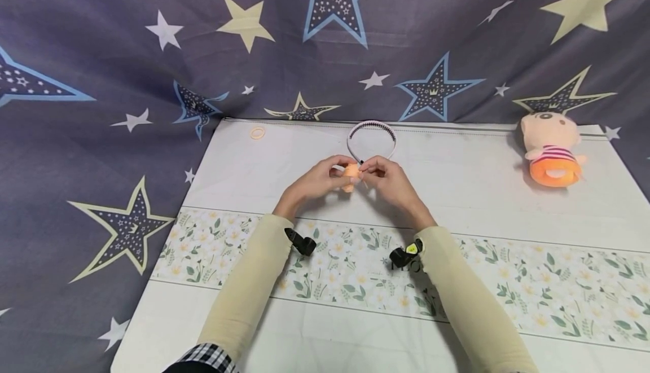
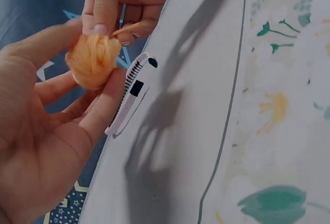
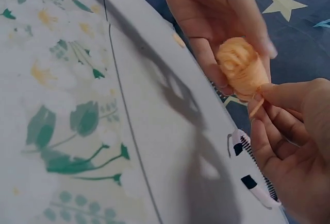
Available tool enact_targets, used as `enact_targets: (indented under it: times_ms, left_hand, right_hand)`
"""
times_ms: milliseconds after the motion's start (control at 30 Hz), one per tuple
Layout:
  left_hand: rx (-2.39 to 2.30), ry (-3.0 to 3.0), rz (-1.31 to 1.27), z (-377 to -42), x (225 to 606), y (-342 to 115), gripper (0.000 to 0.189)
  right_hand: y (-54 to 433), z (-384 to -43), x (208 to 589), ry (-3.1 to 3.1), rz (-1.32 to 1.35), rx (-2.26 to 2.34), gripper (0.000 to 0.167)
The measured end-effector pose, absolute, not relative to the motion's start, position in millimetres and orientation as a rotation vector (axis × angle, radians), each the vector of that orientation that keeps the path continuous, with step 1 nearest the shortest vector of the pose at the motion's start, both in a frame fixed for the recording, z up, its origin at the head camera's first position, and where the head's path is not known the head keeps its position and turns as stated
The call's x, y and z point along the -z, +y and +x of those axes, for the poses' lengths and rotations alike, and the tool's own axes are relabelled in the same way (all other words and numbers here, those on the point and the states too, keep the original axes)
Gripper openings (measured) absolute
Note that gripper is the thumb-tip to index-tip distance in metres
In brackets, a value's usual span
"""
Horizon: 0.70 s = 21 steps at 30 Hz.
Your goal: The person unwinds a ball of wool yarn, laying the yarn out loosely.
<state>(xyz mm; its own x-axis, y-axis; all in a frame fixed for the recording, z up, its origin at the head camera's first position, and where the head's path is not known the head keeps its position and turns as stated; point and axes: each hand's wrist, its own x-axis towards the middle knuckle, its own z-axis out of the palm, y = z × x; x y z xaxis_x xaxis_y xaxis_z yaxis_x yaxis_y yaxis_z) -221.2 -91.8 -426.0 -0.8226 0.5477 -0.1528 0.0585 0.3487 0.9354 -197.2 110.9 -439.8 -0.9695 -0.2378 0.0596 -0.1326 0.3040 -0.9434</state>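
Observation:
A small ball of orange yarn [image 1: 350, 175] is held above the table between both hands. My left hand [image 1: 320, 180] grips it between thumb and fingers, and in the left wrist view the wound strands of the yarn ball [image 2: 94, 62] show clearly. With thumb and fingertips my right hand [image 1: 388, 181] pinches a strand of yarn [image 3: 256, 108] at the side of the ball. Just beyond the hands lies a pale headband [image 1: 373, 123] with dark teeth inside and black tips.
A plush doll [image 1: 550, 153] in a striped top and orange bottoms lies at the table's right back. Near the back left is a small peach-coloured ring [image 1: 257, 132]. A star-patterned curtain [image 1: 325, 68] hangs behind the white table [image 1: 228, 175].

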Motion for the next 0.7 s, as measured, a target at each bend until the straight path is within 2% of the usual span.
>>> enact_targets:
  times_ms: [433, 700]
  left_hand:
    - [-1.497, 2.338, 0.515, -222, 423, -94, 0.036]
    - [-1.657, 2.335, 0.398, -223, 422, -100, 0.032]
  right_hand:
    - [123, -194, 419, 2.526, -0.374, 1.853, 0.014]
    - [139, -191, 413, 2.576, -0.325, 1.882, 0.013]
